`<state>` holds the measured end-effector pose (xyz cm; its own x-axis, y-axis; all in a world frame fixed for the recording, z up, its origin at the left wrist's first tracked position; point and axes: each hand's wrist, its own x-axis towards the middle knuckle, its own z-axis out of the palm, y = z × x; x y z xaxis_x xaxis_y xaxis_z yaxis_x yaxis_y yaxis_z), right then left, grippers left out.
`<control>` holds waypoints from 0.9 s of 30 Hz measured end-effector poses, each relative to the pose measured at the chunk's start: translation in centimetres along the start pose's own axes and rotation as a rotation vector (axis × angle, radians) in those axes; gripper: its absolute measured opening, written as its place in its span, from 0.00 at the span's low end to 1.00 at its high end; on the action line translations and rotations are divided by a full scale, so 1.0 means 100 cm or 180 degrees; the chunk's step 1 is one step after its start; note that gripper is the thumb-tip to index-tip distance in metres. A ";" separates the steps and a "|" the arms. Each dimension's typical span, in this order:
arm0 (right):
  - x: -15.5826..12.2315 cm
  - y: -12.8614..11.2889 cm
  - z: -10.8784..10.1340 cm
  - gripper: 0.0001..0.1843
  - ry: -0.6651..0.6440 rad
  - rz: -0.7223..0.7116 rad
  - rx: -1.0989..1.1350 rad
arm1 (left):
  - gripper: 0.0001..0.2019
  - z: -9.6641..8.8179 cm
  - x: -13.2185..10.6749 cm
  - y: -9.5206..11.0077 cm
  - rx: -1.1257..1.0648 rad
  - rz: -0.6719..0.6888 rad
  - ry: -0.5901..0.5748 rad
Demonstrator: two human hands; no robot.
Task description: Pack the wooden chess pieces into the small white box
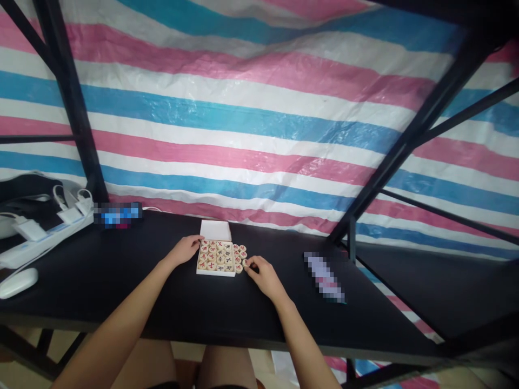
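A small white box point(216, 258) filled with round wooden chess pieces marked in red and black lies on the black table point(121, 292). Its white lid point(215, 230) stands just behind it. My left hand point(185, 250) rests against the box's left side, fingers curled at its far corner. My right hand point(261, 274) is to the right of the box, its fingertips pinched on one loose piece point(245, 263). Several more loose pieces point(240, 252) lie beside the box's right edge.
A white power strip point(38, 237) with plugged-in chargers and a white mouse point(18, 282) sit at the table's left. Two blurred objects lie at the back left point(117, 214) and right point(324, 276). Black frame posts point(75, 102) and a striped tarp stand behind.
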<state>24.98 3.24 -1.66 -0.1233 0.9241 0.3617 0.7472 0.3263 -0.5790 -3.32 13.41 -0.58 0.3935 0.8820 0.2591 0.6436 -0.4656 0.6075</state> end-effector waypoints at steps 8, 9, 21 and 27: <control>-0.002 -0.014 -0.002 0.08 0.0347 -0.0237 0.0004 | 0.18 0.001 0.001 -0.002 -0.0028 -0.0026 -0.0010; 0.001 -0.021 -0.002 0.08 0.0341 -0.0356 -0.0071 | 0.18 0.001 0.001 -0.002 -0.0027 -0.0030 -0.0020; 0.070 -0.060 0.030 0.13 -0.0551 -0.0579 -0.1346 | 0.18 -0.001 -0.001 0.003 0.0029 -0.0056 -0.0021; 0.065 -0.061 0.029 0.08 -0.0456 -0.0572 -0.1289 | 0.17 0.000 -0.001 0.002 -0.0047 -0.0099 -0.0015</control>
<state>17.75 7.84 2.10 -0.3418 0.8874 0.3093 0.8971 0.4062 -0.1740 -3.22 13.20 -0.49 0.3765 0.8958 0.2362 0.6458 -0.4366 0.6263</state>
